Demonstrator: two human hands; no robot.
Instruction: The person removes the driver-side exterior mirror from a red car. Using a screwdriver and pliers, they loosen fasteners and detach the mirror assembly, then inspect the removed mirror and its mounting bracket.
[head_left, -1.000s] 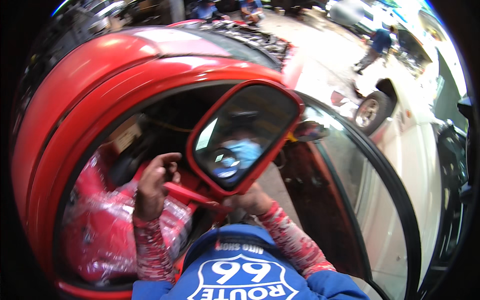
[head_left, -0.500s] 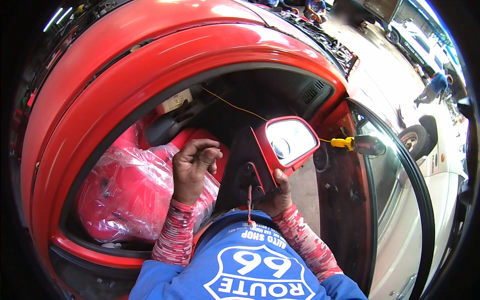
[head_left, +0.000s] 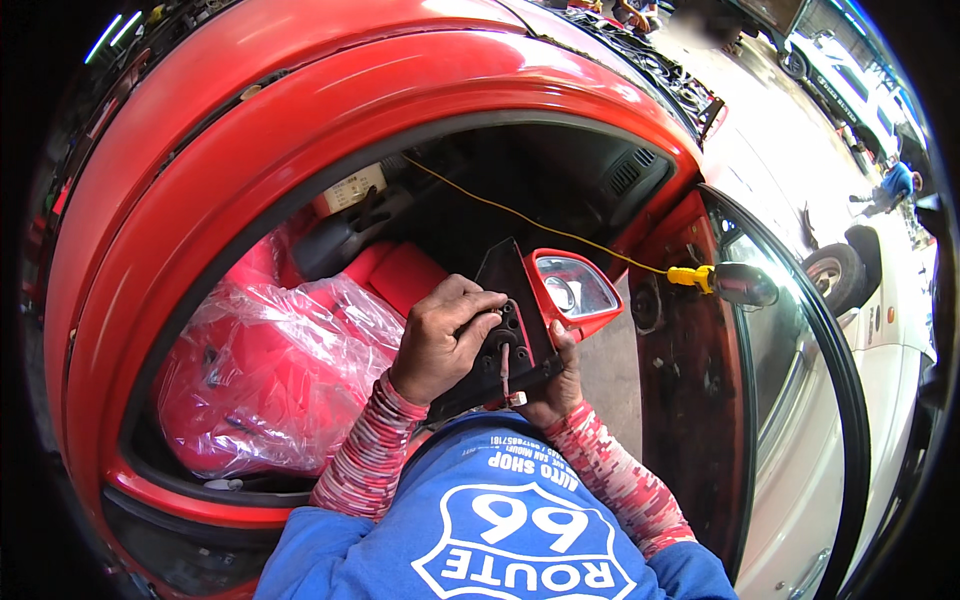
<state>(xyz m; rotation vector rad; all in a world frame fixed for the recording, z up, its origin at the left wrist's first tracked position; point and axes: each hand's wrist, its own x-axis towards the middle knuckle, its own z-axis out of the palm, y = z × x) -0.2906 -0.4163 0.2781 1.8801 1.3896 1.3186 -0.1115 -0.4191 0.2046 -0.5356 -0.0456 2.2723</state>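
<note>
A red-cased car side mirror (head_left: 575, 288) with a black mounting base (head_left: 520, 335) is held in front of my body. My right hand (head_left: 560, 385) grips the base from its right and lower side, the thumb up beside the red case. The fingertips of my left hand (head_left: 450, 335) are pinched together at the base's face, close to its screw holes. Whatever sits between those fingertips is too small or hidden to make out. From the base hangs a short wire (head_left: 505, 370) that ends in a white connector (head_left: 517, 399).
A red car body (head_left: 400, 80) arches around me, its door (head_left: 690, 370) open at the right. Plastic-wrapped red seats (head_left: 270, 370) lie inside. A yellow-handled work lamp (head_left: 692, 278) hangs by the door on a yellow cord. A white car (head_left: 880, 370) stands beyond; people are farther off.
My left hand has moved right and down onto the mirror's base, its fingers now pinched there. The mirror has turned and tilted, and its connector has swung into view.
</note>
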